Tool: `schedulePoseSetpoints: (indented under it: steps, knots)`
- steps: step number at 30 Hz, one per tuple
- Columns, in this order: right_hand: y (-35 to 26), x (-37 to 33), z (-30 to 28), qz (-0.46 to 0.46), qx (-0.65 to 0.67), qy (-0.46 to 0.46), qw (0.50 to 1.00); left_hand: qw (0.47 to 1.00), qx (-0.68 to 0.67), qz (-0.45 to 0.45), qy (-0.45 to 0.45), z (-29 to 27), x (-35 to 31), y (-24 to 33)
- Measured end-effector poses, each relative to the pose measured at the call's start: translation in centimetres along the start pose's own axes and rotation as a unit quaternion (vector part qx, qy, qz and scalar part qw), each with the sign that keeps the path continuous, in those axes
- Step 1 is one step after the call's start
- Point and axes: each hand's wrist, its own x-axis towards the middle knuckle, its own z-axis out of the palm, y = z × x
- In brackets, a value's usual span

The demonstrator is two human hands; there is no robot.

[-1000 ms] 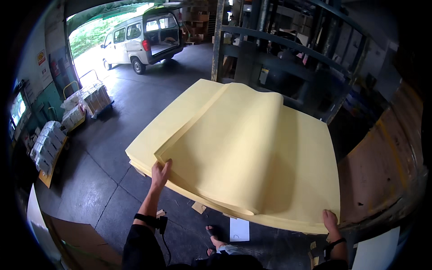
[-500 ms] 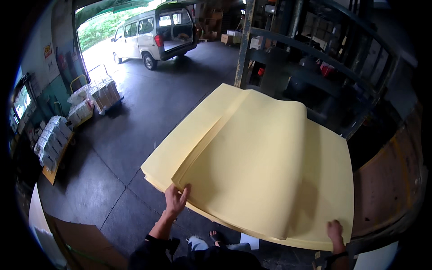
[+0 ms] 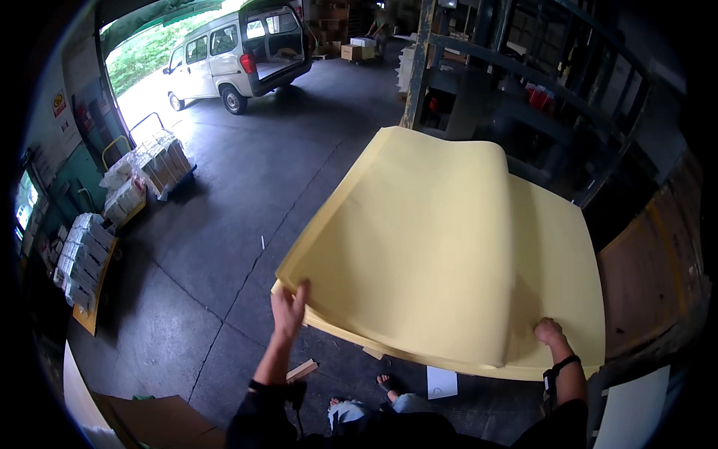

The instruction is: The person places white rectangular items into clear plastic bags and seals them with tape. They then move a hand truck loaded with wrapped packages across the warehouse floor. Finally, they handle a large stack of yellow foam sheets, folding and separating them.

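Large pale-yellow paper sheets (image 3: pixel 419 247) arch up in a hump over a stack of the same sheets (image 3: pixel 557 247). At the near left corner, my left hand (image 3: pixel 288 308) grips the raised sheets, thumb on top and its other fingers mostly hidden. The raised sheets' left edge lies close to the stack's left edge. My right hand (image 3: pixel 548 330) is curled into a fist on the flat paper, right of the hump, with nothing visible in it.
A dark metal frame (image 3: pixel 516 71) rises behind the stack; a brown board (image 3: pixel 647 273) stands right. Wrapped bundles sit on carts (image 3: pixel 95 318) along the left. A van (image 3: pixel 239 60) with its rear open is farther back, and a person (image 3: pixel 381 34) stands beyond.
My left hand has carried the raised sheets' edge left, covering the strip of stack that showed there. My right hand has slid inward from the near right corner. The head view has shifted.
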Motion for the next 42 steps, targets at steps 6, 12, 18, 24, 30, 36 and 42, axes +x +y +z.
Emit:
schedulePoseSetpoints:
  steps: [6,12,18,24,30,36,42]
  knots:
    - [-0.2,-0.8,-0.6,0.024,-0.003,0.004,1.000,0.999,0.018,-0.042,-0.010,-3.8,4.7,-6.9]
    - [-0.5,-1.8,-3.1,0.014,0.017,-0.070,0.997,0.990,0.123,-0.059,0.031,-3.1,2.9,-5.7]
    - [1.1,1.1,-8.8,-0.145,-0.040,-0.100,0.983,0.992,0.110,-0.046,-0.034,4.4,-12.9,4.5]
    - [2.8,6.0,-9.1,-0.192,-0.051,-0.304,0.932,0.984,0.105,0.005,-0.141,19.4,-24.3,10.3]
    - [2.9,2.4,-8.9,-0.270,-0.069,-0.184,0.942,0.996,0.033,-0.070,-0.032,26.3,-28.8,11.6]
    - [4.5,1.8,-8.1,-0.264,-0.026,-0.132,0.955,0.980,-0.163,-0.080,0.084,33.7,-29.2,12.2]
    - [5.9,1.5,-4.2,-0.263,0.103,-0.038,0.959,0.977,-0.090,-0.101,0.166,34.6,-28.1,10.5]
